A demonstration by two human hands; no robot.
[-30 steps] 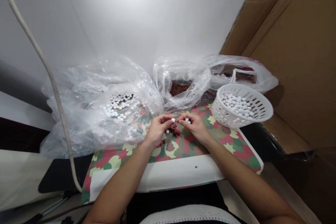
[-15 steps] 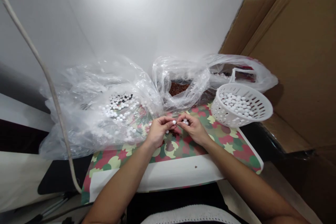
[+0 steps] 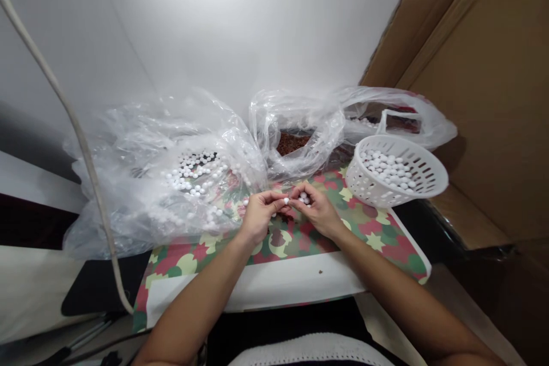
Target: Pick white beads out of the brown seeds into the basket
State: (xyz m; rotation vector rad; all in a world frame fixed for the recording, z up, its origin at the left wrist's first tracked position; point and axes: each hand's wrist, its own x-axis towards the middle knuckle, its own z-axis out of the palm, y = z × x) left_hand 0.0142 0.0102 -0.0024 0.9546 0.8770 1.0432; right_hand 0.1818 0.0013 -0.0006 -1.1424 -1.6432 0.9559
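Between my two hands, above the middle of the table, is a small white ball (image 3: 286, 201). My left hand (image 3: 259, 214) is closed, pinching the ball between thumb and forefinger. Thumb and forefinger of my right hand (image 3: 316, 209) are pinched together at the ball's right side; whether they grip something tiny there I cannot make out. Several more white balls (image 3: 304, 198) sit in the curl of my right hand's fingers. Under the hands, dark reddish-brown bits (image 3: 285, 218) lie on the camouflage-patterned cover (image 3: 309, 240).
Right of my hands stands a white slotted basket (image 3: 364, 186) with many white balls. A clear plastic bag (image 3: 128, 183) of white balls spreads at the left. Behind are a bag of reddish-brown bits (image 3: 291, 143) and another bag (image 3: 433, 103). A cable (image 3: 81, 137) hangs at the left; cardboard (image 3: 480, 97) stands right.
Both hands hold nearly the same pinch around the white ball, with only a slight shift. The whole view has moved a little; the bags and basket look the same.
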